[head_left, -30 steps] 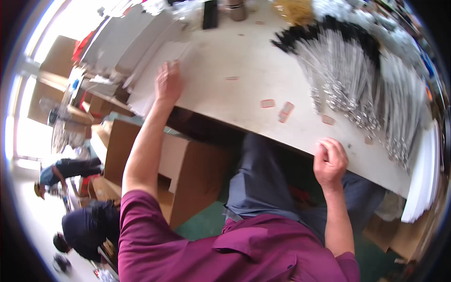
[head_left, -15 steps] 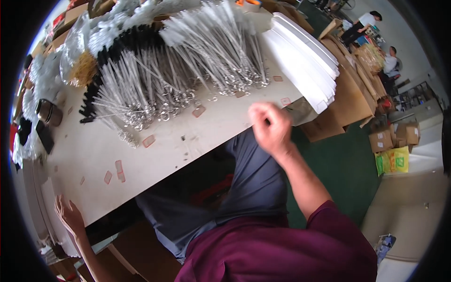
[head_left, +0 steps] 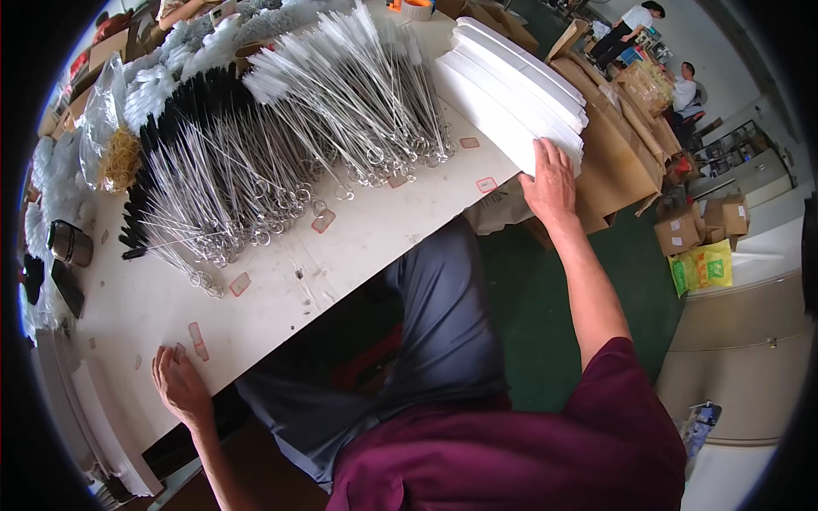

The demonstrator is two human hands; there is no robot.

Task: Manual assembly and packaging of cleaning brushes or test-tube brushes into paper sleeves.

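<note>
My right hand (head_left: 552, 183) lies on the near end of a stack of long, flat white cardboard pieces (head_left: 511, 85), fingers stretched over it and thumb apart. Whether it grips any of them I cannot tell. At the table's near left, my left hand (head_left: 181, 385) rests on the tabletop, its fingers loosely spread and holding nothing. Across the table lie two heaps of long wire-handled brushes with ring ends: black-bristled brushes (head_left: 230, 179) on the left, and white-bristled brushes (head_left: 366, 94) nearer the white stack.
Rubber bands (head_left: 119, 162) in a clear bag, a metal cup (head_left: 70, 243) and a dark phone-like slab (head_left: 66, 288) sit at the table's left. A tape roll (head_left: 417, 8) is at the far edge. Brown cardboard (head_left: 618, 175) stands right of the table. Two people work far off.
My right hand has gone from a curled pose above the table's front edge to the white stack, opening out. My left hand has shifted right along the table edge. The view has turned slightly.
</note>
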